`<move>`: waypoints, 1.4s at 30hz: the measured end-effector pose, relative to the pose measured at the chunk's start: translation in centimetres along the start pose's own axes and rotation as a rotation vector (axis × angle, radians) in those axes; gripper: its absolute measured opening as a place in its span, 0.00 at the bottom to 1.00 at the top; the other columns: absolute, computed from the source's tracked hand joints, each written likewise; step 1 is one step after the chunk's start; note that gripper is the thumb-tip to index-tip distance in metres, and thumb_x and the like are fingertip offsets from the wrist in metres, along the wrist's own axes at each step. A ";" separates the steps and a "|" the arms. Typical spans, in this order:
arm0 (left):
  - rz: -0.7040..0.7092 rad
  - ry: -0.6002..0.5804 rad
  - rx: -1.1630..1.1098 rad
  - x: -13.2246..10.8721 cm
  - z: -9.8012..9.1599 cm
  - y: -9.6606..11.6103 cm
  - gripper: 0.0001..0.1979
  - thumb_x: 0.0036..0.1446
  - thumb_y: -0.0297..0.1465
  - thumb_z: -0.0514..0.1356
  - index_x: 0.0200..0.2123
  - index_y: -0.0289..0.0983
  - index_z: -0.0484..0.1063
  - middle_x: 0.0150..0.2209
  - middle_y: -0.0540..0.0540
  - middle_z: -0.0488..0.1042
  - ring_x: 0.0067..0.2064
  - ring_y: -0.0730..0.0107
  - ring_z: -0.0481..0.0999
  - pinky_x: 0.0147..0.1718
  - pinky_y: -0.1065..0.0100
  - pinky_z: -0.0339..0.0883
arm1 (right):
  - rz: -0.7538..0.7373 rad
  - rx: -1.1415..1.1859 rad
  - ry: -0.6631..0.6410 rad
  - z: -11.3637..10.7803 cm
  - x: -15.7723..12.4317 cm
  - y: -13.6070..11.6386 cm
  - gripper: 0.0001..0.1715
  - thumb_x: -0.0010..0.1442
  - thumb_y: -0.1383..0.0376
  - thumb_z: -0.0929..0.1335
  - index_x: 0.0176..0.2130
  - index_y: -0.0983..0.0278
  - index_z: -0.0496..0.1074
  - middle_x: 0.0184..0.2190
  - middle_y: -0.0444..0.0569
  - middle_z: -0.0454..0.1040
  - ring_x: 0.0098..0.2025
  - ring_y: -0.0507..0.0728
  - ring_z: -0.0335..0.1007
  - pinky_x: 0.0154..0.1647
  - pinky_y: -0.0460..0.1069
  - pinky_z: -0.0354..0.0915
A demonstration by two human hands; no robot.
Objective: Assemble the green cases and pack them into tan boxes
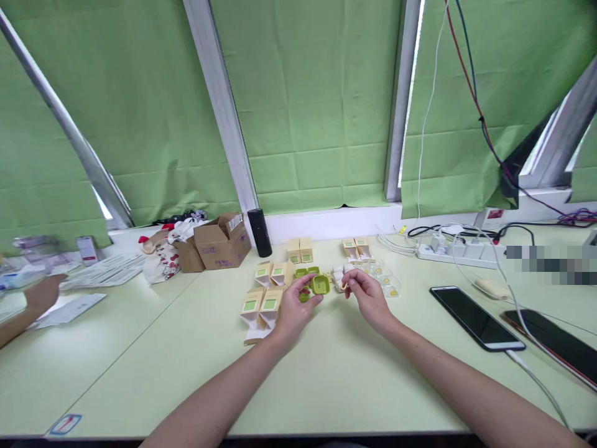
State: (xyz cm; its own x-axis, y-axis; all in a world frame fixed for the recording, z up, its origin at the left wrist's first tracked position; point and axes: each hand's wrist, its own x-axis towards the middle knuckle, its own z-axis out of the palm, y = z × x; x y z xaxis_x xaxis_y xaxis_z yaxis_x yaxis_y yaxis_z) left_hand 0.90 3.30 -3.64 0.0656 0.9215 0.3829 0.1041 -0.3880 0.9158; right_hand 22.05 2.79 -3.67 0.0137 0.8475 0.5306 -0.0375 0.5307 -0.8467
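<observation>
My left hand (296, 309) is closed around a small olive-green square case (321, 285), its hollow side facing me. More green pieces (305, 272) lie just behind those fingers, partly covered. My right hand (368, 297) pinches a small pale-yellow curved piece (344, 286), too small to make out fully. Directly behind it sit several small white rounded items (339, 274), partly hidden by the fingers. Clear plastic pieces with yellow centres (386, 280) rest to the right of them. Close beside my left hand stand several small open cartons with green labels (262, 305).
More small cartons (300, 249) stand farther back, near a black bottle (260, 233) and a cardboard box (222, 242). On the right lie a phone (476, 316), a second dark phone (555, 339), cables and a power strip (459, 252). Another person's hand (44, 294) is at far left.
</observation>
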 end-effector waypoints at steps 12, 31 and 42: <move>0.063 -0.019 0.041 0.0 -0.1 -0.6 0.26 0.55 0.32 0.74 0.58 0.42 0.79 0.56 0.40 0.81 0.55 0.55 0.80 0.55 0.56 0.74 | 0.153 0.240 -0.024 0.6 0.2 -0.4 0.26 0.57 0.43 0.78 0.38 0.62 0.79 0.25 0.45 0.76 0.27 0.55 0.72 0.28 0.50 0.68; -0.021 -0.051 0.089 -0.4 0.2 0.7 0.26 0.57 0.33 0.72 0.59 0.42 0.78 0.58 0.40 0.80 0.54 0.55 0.78 0.56 0.53 0.72 | 0.152 0.224 0.005 0.6 0.2 -0.5 0.23 0.51 0.49 0.82 0.39 0.62 0.81 0.31 0.48 0.78 0.33 0.58 0.77 0.28 0.51 0.74; 0.059 -0.060 0.160 -1.2 0.5 2.6 0.24 0.56 0.26 0.70 0.56 0.44 0.80 0.57 0.42 0.79 0.56 0.55 0.77 0.54 0.56 0.69 | 0.004 -0.063 -0.051 0.5 -0.6 -0.5 0.10 0.62 0.60 0.74 0.44 0.60 0.81 0.36 0.49 0.80 0.34 0.57 0.75 0.34 0.51 0.73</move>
State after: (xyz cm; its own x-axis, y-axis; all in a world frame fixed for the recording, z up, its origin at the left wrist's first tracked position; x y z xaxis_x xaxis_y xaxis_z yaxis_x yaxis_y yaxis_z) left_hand 1.60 1.19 -1.77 0.1349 0.8958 0.4234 0.2547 -0.4443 0.8589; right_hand 21.57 2.03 -3.54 -0.0377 0.8492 0.5268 0.0253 0.5278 -0.8490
